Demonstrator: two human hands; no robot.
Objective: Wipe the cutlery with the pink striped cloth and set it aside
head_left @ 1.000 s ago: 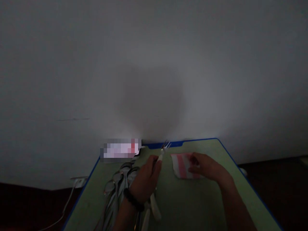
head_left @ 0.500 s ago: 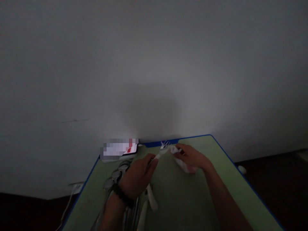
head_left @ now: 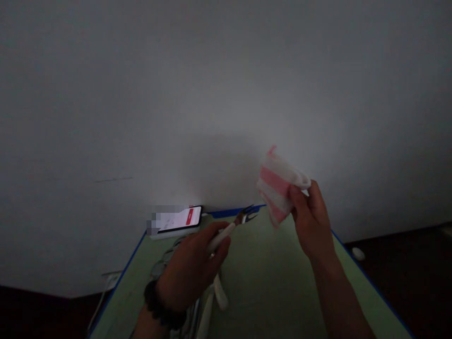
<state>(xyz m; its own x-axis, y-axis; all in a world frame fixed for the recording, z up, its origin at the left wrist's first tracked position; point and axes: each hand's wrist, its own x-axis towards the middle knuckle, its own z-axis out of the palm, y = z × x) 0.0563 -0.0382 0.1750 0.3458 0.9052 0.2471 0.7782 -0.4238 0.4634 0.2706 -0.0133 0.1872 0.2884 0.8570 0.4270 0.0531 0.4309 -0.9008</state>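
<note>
My left hand is closed round the white handle of a fork, whose metal tines point up and to the right over the table. Apart from the fork, my right hand pinches a pink-and-white striped cloth, holding it raised in front of the wall. Below my left hand lie several pieces of cutlery; white handles show beneath it, and rounded metal ends stick out at its left. My hand and wrist hide much of that pile.
A phone with a lit screen lies at the table's back left corner, by the grey wall. The green table has a blue edge. A white cable hangs at the left, and a small white object is beyond the right edge.
My right hand has lifted the cloth up and right, away from the fork's tines, and the cloth has spread out. My left hand has shifted slightly left and down with the fork.
</note>
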